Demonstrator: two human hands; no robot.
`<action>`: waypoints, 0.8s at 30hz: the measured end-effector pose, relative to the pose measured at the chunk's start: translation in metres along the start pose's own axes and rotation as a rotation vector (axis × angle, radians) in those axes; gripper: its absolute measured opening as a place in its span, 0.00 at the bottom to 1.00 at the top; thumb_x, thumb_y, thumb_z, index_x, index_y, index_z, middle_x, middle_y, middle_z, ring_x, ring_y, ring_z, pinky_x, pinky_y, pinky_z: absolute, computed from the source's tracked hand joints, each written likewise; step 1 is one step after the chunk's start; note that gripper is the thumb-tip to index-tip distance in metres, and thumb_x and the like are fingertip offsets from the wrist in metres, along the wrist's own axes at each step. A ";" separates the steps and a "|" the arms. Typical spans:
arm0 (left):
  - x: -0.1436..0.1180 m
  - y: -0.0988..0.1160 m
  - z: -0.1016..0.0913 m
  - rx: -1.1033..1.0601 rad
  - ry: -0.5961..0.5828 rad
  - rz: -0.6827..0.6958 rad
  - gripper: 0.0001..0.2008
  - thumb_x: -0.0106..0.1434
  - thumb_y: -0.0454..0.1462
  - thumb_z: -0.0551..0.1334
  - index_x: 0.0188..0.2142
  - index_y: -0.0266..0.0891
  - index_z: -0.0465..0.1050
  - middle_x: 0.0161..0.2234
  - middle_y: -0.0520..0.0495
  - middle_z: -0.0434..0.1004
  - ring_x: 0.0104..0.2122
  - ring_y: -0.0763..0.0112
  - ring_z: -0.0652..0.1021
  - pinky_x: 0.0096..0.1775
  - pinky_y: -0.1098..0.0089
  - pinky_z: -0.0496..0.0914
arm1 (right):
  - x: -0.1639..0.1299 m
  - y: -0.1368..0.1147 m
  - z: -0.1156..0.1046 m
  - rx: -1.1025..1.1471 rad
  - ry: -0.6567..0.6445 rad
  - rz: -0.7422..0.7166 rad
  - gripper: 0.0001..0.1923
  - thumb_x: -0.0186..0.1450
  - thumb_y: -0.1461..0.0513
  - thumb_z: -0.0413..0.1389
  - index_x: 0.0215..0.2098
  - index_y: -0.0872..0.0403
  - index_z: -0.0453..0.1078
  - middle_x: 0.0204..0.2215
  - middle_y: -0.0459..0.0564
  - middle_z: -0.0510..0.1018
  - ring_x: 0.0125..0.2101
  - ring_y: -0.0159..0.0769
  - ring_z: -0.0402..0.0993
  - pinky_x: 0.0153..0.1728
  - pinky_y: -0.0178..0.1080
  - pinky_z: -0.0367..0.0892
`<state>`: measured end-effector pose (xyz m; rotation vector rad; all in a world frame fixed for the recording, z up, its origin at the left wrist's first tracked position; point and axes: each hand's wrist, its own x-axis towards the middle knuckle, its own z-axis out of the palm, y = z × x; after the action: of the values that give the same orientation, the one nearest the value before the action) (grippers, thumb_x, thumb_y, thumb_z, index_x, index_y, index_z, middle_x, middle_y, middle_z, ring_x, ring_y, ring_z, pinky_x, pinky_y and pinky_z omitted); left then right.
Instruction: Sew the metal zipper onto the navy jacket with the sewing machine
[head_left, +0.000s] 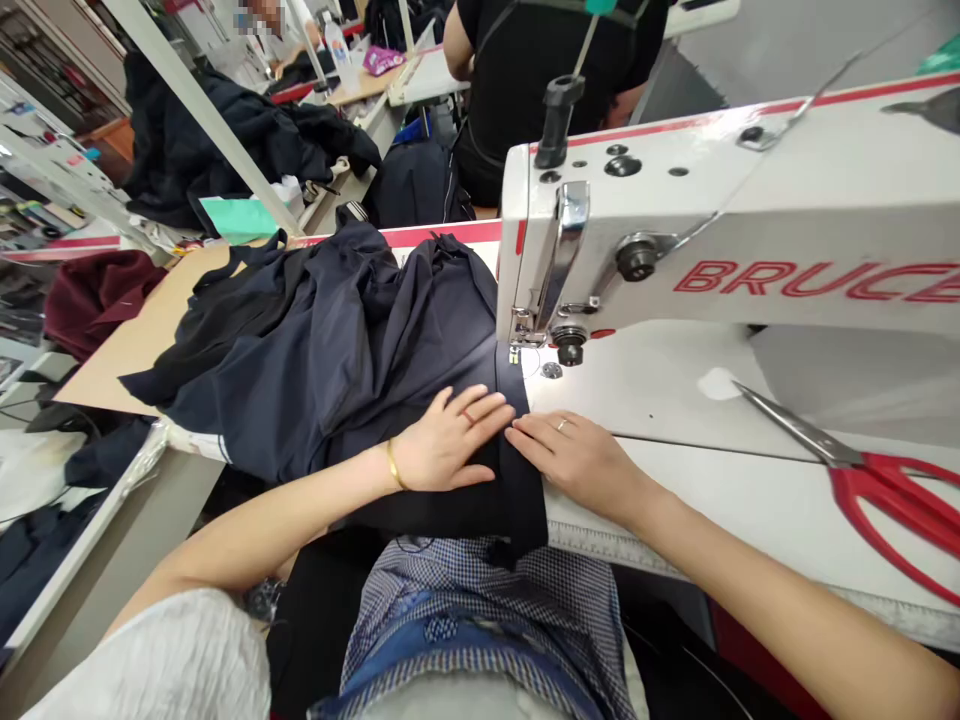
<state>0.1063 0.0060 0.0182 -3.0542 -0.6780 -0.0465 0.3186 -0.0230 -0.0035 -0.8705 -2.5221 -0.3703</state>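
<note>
**A:** What do I have under the hands?

**B:** I see my left hand [450,440] lying flat, palm down, just left of the frame's centre, on the dark navy fabric [337,350]. The fingers are spread a little and grip nothing; they only press the cloth to the bed. A gold bangle [392,464] sits on that wrist.

**A:** And the right?

**B:** My right hand [577,455] rests flat too, just right of centre, fingertips touching the cloth's right edge beside the left hand's fingers. It holds nothing. There is a ring on one finger.

**A:** Where does the fabric run?

**B:** It is heaped across the middle-left of the frame, on the brown table [142,335], and a flattened strip of it leads up to the presser foot [516,352] just above my fingers. The near end hangs off the table edge toward my lap.

**A:** What else is close?

**B:** The white sewing machine [750,220] fills the upper right, red lettering on its arm. Red-handled scissors [877,480] lie on the white table [735,500] at the right edge, well apart from my right hand. A measuring tape strip [600,540] runs along the near table edge.

**A:** Anyone else?

**B:** At the top centre a person in black [540,70] sits with their back to me at another table. More dark garments [225,130] are piled in the upper left.
</note>
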 end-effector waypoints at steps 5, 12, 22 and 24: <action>-0.012 -0.010 0.005 -0.039 -0.204 -0.168 0.37 0.61 0.53 0.48 0.60 0.29 0.42 0.62 0.36 0.41 0.60 0.51 0.43 0.52 0.41 0.51 | 0.009 0.005 -0.001 0.031 0.102 -0.021 0.11 0.63 0.70 0.46 0.35 0.59 0.71 0.32 0.51 0.77 0.31 0.32 0.71 0.34 0.35 0.67; -0.008 -0.008 0.006 -0.052 -0.207 -0.202 0.36 0.60 0.53 0.50 0.60 0.32 0.45 0.61 0.37 0.45 0.59 0.51 0.47 0.52 0.44 0.52 | 0.003 -0.002 0.007 0.111 0.099 0.017 0.14 0.63 0.70 0.44 0.35 0.61 0.72 0.34 0.54 0.77 0.35 0.36 0.72 0.36 0.38 0.67; 0.018 -0.027 0.002 -0.101 0.080 -0.166 0.15 0.65 0.41 0.49 0.41 0.34 0.69 0.44 0.41 0.70 0.43 0.64 0.69 0.45 0.61 0.62 | 0.005 -0.006 0.008 0.140 0.046 0.039 0.15 0.63 0.71 0.43 0.35 0.62 0.72 0.34 0.56 0.77 0.36 0.37 0.72 0.34 0.38 0.67; 0.028 -0.032 0.006 -0.125 0.156 -0.115 0.16 0.64 0.42 0.49 0.43 0.34 0.68 0.47 0.40 0.68 0.46 0.63 0.67 0.47 0.60 0.61 | 0.005 -0.006 0.007 0.142 0.051 0.040 0.15 0.63 0.71 0.43 0.35 0.62 0.72 0.34 0.55 0.77 0.36 0.37 0.72 0.34 0.37 0.67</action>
<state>0.1179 0.0470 0.0131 -3.0806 -0.8689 -0.3368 0.3090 -0.0219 -0.0080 -0.8444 -2.4461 -0.1958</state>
